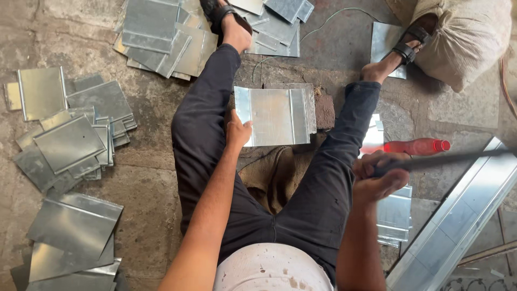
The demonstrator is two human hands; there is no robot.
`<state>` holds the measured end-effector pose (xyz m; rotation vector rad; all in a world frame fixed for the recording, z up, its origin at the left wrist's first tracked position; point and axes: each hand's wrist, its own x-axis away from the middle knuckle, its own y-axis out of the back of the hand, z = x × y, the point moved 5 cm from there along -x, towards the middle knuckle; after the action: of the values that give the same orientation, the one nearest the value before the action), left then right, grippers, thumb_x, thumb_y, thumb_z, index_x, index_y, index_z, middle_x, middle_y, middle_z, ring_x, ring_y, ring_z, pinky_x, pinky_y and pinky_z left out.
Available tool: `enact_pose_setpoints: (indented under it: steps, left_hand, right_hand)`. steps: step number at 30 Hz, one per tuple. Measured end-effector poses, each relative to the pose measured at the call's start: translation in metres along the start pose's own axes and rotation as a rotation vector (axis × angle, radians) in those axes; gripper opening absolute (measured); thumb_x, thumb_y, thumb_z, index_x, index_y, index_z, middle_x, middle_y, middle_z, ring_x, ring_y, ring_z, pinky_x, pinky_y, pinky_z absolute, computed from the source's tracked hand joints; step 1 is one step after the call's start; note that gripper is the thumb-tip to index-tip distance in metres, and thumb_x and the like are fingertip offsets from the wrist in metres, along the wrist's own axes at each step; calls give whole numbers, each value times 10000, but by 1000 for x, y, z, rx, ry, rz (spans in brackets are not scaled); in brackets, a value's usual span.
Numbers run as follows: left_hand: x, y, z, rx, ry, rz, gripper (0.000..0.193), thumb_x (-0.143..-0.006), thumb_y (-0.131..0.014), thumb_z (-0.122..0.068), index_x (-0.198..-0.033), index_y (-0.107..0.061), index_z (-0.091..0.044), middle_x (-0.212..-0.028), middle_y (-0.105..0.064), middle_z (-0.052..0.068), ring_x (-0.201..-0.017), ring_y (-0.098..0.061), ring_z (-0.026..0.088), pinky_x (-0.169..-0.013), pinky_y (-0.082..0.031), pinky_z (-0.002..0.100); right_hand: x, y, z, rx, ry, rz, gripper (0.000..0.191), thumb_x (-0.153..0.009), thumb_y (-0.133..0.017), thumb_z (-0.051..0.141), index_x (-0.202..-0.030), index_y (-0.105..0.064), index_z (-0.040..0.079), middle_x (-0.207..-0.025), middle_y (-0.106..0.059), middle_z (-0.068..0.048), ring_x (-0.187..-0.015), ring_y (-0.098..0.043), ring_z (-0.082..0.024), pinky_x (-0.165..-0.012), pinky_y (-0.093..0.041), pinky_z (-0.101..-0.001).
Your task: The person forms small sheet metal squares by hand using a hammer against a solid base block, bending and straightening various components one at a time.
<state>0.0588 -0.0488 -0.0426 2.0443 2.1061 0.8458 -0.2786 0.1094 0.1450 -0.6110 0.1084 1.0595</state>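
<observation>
I sit on the floor with my legs spread, in dark trousers. My left hand (237,131) grips the left edge of a square sheet-metal piece (274,116) with folded side edges, which lies flat on a brick-like block (323,110) between my legs. My right hand (378,175) is shut on a long dark metal rod (458,158) that reaches out to the right, raised beside my right knee. The rod is blurred.
Piles of cut metal sheets lie at the left (72,134), lower left (75,240) and top (167,35). A red plastic bottle (417,146) lies by my right leg. A long metal channel (463,213) runs at the lower right. A stuffed sack (466,35) sits at the top right.
</observation>
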Motion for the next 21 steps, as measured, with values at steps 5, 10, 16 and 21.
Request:
enact_pose_setpoints:
  steps: [5, 10, 16, 21]
  left_hand:
    - [0, 0, 0, -39, 6, 3, 783, -917, -718, -199, -1504, -273, 67, -1265, -615, 373, -1187, -627, 482, -1004, -502, 477]
    - [-4, 2, -5, -44, -18, -40, 804, -860, -737, -207, -1503, -314, 27, -1250, -644, 345, -1184, -621, 490, -996, -496, 494]
    - [-3, 0, 1, -57, 27, -8, 812, -890, -746, -232, -1505, -293, 46, -1243, -622, 371, -1173, -612, 506, -984, -505, 488]
    - [1, 4, -3, -40, 34, 4, 760, -898, -724, -219, -1486, -313, 29, -1243, -630, 359, -1169, -631, 491, -981, -515, 485]
  right_hand:
    - [34, 5, -73, 372, 186, 163, 400, -1119, -524, 470, -1004, -604, 95, -728, -550, -40, -610, -481, -103, -532, -379, -254]
    - [57, 21, -133, 1197, -431, 409, 330, -1113, -570, 337, -995, -700, 57, -773, -629, -78, -711, -571, -140, -639, -462, -279]
    - [10, -6, -34, 779, -265, 320, 453, -1079, -549, 456, -890, -626, 51, -723, -502, -16, -593, -446, -114, -509, -338, -282]
    - [-3, -14, -11, 216, 184, 164, 536, -1054, -435, 658, -1033, -435, 122, -621, -438, 10, -471, -362, -52, -431, -293, -204]
